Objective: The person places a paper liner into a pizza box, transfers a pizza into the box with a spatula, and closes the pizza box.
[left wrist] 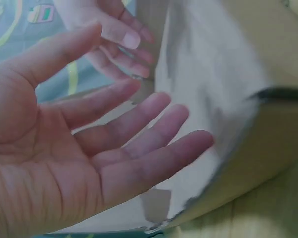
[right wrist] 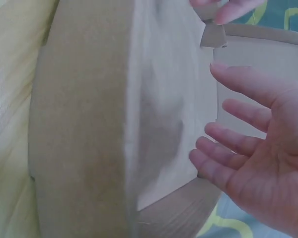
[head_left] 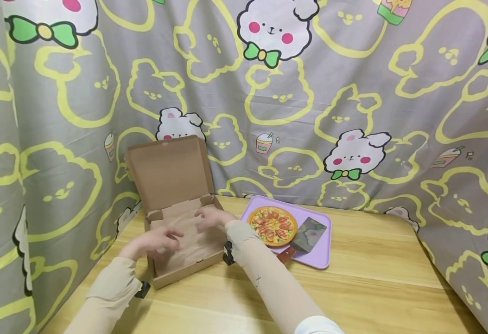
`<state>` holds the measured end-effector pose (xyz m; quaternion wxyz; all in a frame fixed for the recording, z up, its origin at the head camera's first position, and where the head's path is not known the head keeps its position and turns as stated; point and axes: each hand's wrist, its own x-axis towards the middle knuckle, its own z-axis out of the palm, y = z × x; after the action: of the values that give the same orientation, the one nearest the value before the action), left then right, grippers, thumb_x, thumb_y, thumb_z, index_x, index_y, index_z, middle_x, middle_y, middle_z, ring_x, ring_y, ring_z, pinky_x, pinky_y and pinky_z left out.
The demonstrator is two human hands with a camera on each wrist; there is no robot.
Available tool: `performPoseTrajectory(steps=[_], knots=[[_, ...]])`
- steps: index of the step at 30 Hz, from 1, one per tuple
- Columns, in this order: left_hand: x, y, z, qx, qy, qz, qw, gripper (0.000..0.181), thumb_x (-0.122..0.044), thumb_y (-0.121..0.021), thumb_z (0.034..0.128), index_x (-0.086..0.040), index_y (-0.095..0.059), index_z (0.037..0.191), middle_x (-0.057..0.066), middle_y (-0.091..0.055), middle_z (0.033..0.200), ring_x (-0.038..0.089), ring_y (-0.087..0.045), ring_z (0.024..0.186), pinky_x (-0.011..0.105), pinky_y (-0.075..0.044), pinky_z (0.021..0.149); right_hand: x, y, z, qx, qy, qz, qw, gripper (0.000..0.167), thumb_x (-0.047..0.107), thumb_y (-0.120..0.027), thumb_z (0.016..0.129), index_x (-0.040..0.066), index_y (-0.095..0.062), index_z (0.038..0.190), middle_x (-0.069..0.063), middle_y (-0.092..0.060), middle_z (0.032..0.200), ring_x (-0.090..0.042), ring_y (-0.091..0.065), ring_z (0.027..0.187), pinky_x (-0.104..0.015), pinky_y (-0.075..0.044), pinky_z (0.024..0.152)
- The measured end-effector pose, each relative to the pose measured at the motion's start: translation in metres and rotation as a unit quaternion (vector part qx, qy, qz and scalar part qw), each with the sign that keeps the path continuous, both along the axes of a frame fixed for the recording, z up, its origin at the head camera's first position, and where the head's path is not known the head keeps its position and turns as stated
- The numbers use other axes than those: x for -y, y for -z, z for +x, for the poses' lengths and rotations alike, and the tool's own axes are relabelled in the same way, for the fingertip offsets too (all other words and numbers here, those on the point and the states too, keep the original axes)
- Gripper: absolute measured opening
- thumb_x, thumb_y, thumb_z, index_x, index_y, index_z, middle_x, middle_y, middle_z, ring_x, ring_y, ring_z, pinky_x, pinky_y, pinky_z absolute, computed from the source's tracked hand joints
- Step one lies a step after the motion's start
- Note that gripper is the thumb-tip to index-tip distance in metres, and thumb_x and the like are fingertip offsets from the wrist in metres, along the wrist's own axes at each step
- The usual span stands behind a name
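Note:
A brown cardboard pizza box (head_left: 169, 174) stands with its lid raised at the left of the table, and bare cardboard shows inside. My left hand (head_left: 160, 241) hovers over the left part of the box. In the left wrist view the left hand (left wrist: 104, 148) has its fingers spread and holds nothing. Over the box's right part is my right hand (head_left: 211, 218); the right wrist view shows that right hand (right wrist: 258, 144) with relaxed, parted fingers and nothing held. Both palms face inward, apart from each other.
Right of the box lies a purple tray (head_left: 322, 260). On it are a pizza (head_left: 273, 226) and a pizza server (head_left: 309, 234) with a reddish-brown handle. The wooden table (head_left: 377, 269) extends to the right. A patterned curtain (head_left: 227, 93) encloses the back and sides.

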<state>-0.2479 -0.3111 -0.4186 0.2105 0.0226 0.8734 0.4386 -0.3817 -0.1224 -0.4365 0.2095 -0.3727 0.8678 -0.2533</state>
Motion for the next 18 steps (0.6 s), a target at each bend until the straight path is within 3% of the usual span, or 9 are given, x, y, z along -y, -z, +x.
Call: performPoseTrajectory(steps=[4,7,18], knots=[[-0.003,0.008,0.005,0.017,0.036,-0.029,0.9988,0.058,-0.020,-0.067,0.0860,0.005,-0.048,0.135,0.025,-0.057,0.132,0.042,-0.054,0.121,0.066,-0.045,0.092,-0.006,0.003,0.005,0.035,0.016,0.008,0.9992,0.065,0.012,-0.075,0.080,0.003,-0.049,0.139,-0.012,-0.052,0.143,-0.029,-0.048,0.133,-0.036,-0.041,0.111],[-0.002,0.013,0.008,0.032,0.027,-0.038,0.9984,0.059,-0.023,-0.069,0.0860,0.003,-0.048,0.135,0.025,-0.056,0.133,0.045,-0.051,0.124,0.071,-0.042,0.092,-0.013,0.006,0.007,0.048,0.040,0.016,0.9979,0.065,0.013,-0.076,0.080,0.004,-0.050,0.139,-0.011,-0.051,0.144,-0.027,-0.048,0.133,-0.036,-0.039,0.111],[0.003,0.015,0.009,0.020,-0.001,-0.019,0.9996,0.062,-0.023,-0.067,0.0863,0.004,-0.044,0.137,0.026,-0.057,0.130,0.040,-0.053,0.120,0.055,-0.054,0.079,-0.021,0.007,0.000,0.032,0.036,0.014,0.9987,0.066,0.018,-0.075,0.082,0.005,-0.047,0.141,-0.013,-0.050,0.144,-0.029,-0.049,0.131,-0.037,-0.041,0.110]])
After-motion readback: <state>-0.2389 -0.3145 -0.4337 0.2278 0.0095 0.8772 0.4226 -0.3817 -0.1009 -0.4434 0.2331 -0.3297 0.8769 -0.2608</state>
